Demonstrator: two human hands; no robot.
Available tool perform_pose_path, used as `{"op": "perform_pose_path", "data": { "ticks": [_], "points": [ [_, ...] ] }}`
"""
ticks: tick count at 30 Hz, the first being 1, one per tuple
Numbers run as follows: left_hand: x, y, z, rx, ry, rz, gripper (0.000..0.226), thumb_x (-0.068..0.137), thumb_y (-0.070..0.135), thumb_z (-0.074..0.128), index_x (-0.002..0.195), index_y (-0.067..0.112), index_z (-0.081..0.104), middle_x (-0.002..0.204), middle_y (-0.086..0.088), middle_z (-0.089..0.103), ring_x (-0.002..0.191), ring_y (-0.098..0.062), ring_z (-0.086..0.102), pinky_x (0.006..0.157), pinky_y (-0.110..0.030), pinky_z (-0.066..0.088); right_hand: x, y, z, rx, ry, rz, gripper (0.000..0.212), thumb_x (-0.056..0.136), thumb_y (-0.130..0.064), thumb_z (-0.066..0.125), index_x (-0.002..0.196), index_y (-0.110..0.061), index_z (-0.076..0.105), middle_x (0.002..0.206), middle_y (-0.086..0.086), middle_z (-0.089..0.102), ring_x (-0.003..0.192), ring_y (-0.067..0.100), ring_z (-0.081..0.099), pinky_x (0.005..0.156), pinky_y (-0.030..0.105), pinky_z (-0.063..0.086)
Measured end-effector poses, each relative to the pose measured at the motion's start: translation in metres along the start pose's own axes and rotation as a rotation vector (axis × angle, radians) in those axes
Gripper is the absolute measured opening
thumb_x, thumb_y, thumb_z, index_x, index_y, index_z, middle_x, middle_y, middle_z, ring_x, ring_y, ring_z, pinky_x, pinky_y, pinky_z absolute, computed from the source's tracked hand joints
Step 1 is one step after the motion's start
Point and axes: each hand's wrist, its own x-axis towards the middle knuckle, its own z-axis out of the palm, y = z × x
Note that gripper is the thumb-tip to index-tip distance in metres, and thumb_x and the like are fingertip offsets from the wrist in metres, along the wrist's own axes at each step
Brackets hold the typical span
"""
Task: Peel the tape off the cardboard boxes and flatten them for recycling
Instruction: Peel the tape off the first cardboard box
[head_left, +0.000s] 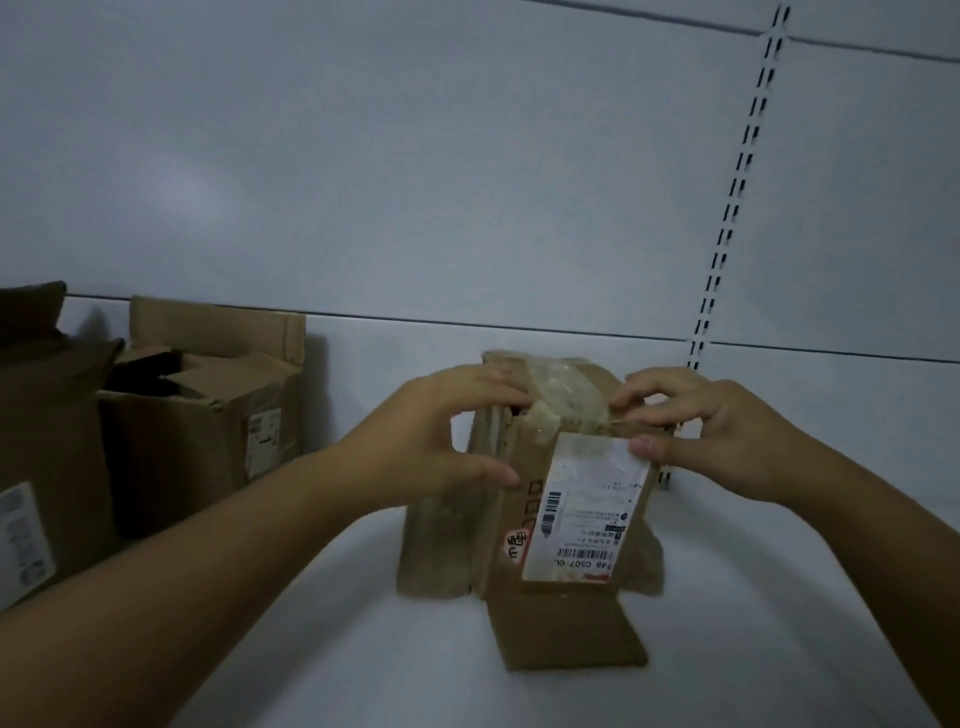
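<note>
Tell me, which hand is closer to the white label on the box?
Right. The right hand has its thumb on the top corner of the white label; the left hand grips the box beside the label, not touching it.

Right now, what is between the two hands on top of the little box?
Crumpled clear tape, stuck across the top of the small box, sits between the left hand and right hand in the head view.

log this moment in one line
left hand: grips small brown cardboard box; right hand: grips its top beside clear tape; tape: still on
</note>
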Motion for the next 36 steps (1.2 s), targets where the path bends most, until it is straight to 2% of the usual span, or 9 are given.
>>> {"op": "perform_pose_path", "data": {
  "ticks": [4, 6, 8, 12, 15, 20, 24, 28, 36],
  "points": [
    [0.016, 0.013, 0.001, -0.069, -0.005, 0.062, 0.031, 0.076, 0.038, 0.070, 0.107, 0.032, 0.068, 0.115, 0.018, 0.063, 0.118, 0.010, 0.049, 0.097, -0.005, 0.037, -0.005, -0.006, -0.002, -0.212, 0.079, 0.143, 0.025, 0.079, -0.021, 0.074, 0.096, -0.039, 0.067, 0.114, -0.020, 0.054, 0.108, -0.004, 0.048, 0.092, 0.018, 0.039],
    [0.015, 0.016, 0.007, -0.093, -0.014, 0.039, 0.021, 0.076, 0.038, 0.072, 0.096, 0.039, 0.065, 0.111, 0.022, 0.063, 0.110, 0.008, 0.053, 0.090, -0.005, 0.040, -0.008, -0.021, 0.005, -0.301, 0.276, 0.096, 0.026, 0.080, -0.029, 0.071, 0.105, -0.035, 0.063, 0.109, -0.018, 0.051, 0.100, -0.005, 0.048, 0.084, 0.012, 0.036],
    [0.011, 0.017, 0.017, -0.090, -0.020, 0.013, 0.034, 0.068, 0.048, 0.078, 0.091, 0.042, 0.054, 0.108, 0.022, 0.060, 0.104, 0.003, 0.054, 0.086, -0.015, 0.046, -0.012, -0.044, 0.013, -0.289, 0.417, 0.033, 0.011, 0.082, -0.044, 0.056, 0.085, -0.034, 0.060, 0.085, -0.019, 0.053, 0.079, -0.003, 0.051, 0.065, 0.010, 0.035],
    [0.009, 0.016, 0.044, -0.053, 0.155, 0.060, 0.045, 0.061, 0.054, 0.074, 0.091, 0.031, 0.049, 0.098, 0.010, 0.056, 0.094, -0.013, 0.054, 0.077, -0.037, 0.049, -0.008, -0.077, 0.032, -0.254, 0.173, 0.182, 0.048, 0.078, -0.067, 0.042, 0.060, -0.025, 0.055, 0.052, -0.007, 0.050, 0.050, 0.006, 0.046, 0.050, 0.026, 0.036],
    [0.009, 0.011, 0.056, -0.073, 0.282, 0.134, 0.037, 0.067, 0.041, 0.071, 0.091, 0.024, 0.049, 0.102, 0.008, 0.056, 0.097, -0.013, 0.054, 0.078, -0.039, 0.048, -0.002, -0.077, 0.037, -0.126, 0.075, 0.206, 0.033, 0.085, -0.044, 0.057, 0.060, -0.023, 0.058, 0.054, -0.004, 0.053, 0.051, 0.012, 0.048, 0.054, 0.038, 0.044],
    [0.001, 0.004, 0.068, -0.145, 0.467, 0.203, 0.034, 0.069, 0.035, 0.071, 0.088, 0.027, 0.044, 0.105, 0.015, 0.049, 0.098, -0.012, 0.052, 0.079, -0.033, 0.047, 0.001, -0.067, 0.016, 0.156, 0.010, 0.227, 0.027, 0.089, -0.023, 0.060, 0.064, -0.015, 0.063, 0.055, -0.001, 0.055, 0.053, 0.014, 0.051, 0.054, 0.030, 0.043],
    [0.002, 0.004, 0.070, -0.171, 0.457, 0.248, 0.029, 0.072, 0.031, 0.069, 0.090, 0.019, 0.050, 0.097, 0.012, 0.051, 0.092, -0.014, 0.053, 0.076, -0.036, 0.047, 0.003, -0.058, 0.004, 0.236, -0.039, 0.242, 0.029, 0.085, -0.030, 0.060, 0.058, -0.018, 0.061, 0.052, 0.001, 0.051, 0.050, 0.014, 0.047, 0.051, 0.024, 0.040],
    [0.002, 0.007, 0.066, -0.159, 0.424, 0.277, 0.031, 0.076, 0.030, 0.064, 0.105, 0.026, 0.052, 0.107, 0.021, 0.051, 0.101, -0.007, 0.052, 0.086, -0.027, 0.044, 0.006, -0.052, -0.003, 0.335, -0.031, 0.259, 0.034, 0.091, -0.010, 0.057, 0.057, -0.012, 0.058, 0.045, -0.006, 0.046, 0.043, 0.004, 0.041, 0.046, 0.014, 0.036],
    [0.005, 0.003, 0.055, -0.184, 0.282, 0.230, 0.024, 0.072, 0.040, 0.066, 0.092, 0.036, 0.054, 0.097, 0.018, 0.056, 0.097, -0.011, 0.054, 0.083, -0.035, 0.044, 0.019, -0.043, -0.013, 0.372, -0.089, 0.300, 0.028, 0.077, -0.018, 0.063, 0.050, -0.014, 0.058, 0.043, -0.002, 0.041, 0.040, 0.008, 0.033, 0.042, 0.016, 0.030]
  ]
}}
